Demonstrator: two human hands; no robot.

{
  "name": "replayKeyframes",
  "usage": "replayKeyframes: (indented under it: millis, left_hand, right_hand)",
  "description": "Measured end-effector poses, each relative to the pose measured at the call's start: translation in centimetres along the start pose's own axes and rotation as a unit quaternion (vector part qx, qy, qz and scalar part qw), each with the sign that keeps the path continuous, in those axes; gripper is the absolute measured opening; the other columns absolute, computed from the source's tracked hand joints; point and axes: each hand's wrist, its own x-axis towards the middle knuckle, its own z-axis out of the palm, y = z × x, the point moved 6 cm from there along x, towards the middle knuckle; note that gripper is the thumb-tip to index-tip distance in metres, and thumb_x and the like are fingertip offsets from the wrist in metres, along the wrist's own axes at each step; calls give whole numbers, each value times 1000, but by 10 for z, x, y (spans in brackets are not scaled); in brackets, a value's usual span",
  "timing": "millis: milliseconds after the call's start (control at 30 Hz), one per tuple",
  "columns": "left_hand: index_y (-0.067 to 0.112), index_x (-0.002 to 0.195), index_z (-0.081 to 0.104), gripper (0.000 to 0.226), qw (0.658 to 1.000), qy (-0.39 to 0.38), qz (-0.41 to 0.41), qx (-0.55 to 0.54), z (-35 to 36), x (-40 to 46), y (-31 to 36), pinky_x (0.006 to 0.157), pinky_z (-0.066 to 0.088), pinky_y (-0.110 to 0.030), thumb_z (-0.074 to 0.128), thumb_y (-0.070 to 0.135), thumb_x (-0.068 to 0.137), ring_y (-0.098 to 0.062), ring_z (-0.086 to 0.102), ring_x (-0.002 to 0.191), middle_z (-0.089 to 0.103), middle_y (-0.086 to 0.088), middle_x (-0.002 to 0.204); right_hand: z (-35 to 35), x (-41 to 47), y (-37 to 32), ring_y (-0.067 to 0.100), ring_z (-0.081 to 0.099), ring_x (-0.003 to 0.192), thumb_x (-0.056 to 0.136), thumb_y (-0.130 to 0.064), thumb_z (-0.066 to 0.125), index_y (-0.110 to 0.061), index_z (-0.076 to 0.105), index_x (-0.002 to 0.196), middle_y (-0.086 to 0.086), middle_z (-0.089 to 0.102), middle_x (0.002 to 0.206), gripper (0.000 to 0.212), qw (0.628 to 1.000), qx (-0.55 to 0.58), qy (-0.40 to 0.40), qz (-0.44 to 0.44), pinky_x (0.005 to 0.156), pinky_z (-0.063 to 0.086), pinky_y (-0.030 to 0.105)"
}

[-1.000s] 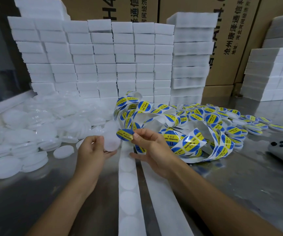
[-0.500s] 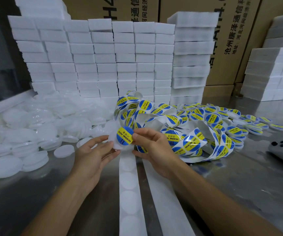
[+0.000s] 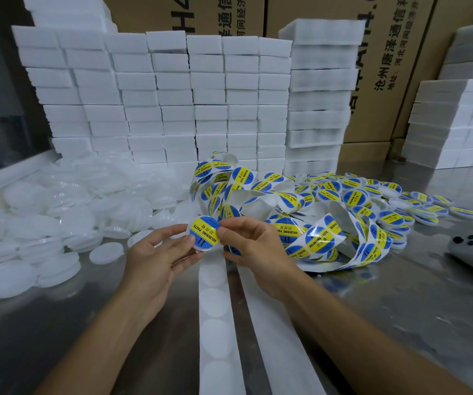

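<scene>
Your left hand [image 3: 155, 260] pinches the white lid [image 3: 188, 230] by its rim, just above the backing strip [image 3: 215, 280]. Your right hand [image 3: 254, 246] pinches the sticker [image 3: 204, 233] against it. Smooth outward from centre (bubbles gather at edges).

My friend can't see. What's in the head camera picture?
Left hand and right hand hold a round white plastic lid with a blue and yellow sticker over a metal table. Plain white lids lie left, sticker strips right, white foam blocks behind.
</scene>
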Motion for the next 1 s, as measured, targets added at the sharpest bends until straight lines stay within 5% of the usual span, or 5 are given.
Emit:
replayKeyframes:
  millis: [467, 667, 1000]
  left_hand:
    - [8, 96, 70, 17, 997, 24, 38, 57, 0, -3, 6, 62, 61, -30, 73, 2, 80, -27, 75, 78, 76, -14, 84]
    - [8, 93, 70, 17, 996, 15, 66, 64, 3, -5, 10, 62, 60, -29, 73, -2, 79, -28, 75, 78, 76, -13, 82]
    - [11, 90, 70, 20, 994, -4, 94, 60, 7, -7, 11, 65, 60, -30, 75, -1, 75, -28, 74, 73, 75, -15, 80]
  right_hand:
    - [-2, 1, 2, 7, 73, 83, 85, -12, 74, -18, 74, 92, -3, 78, 87, 8, 1000, -14, 11, -13, 86, 57, 38]
    - [-5, 3, 2, 8, 73, 82, 85, -11, 75, -12, 75, 97, 2, 78, 87, 12, 999, -16, 23, -43, 67, 53, 15]
    - [-12, 1, -7, 6, 57, 58, 82, -23, 79, -12, 72, 89, 5, 67, 68, 15, 973, -157, 98, -142, 57, 46, 18]
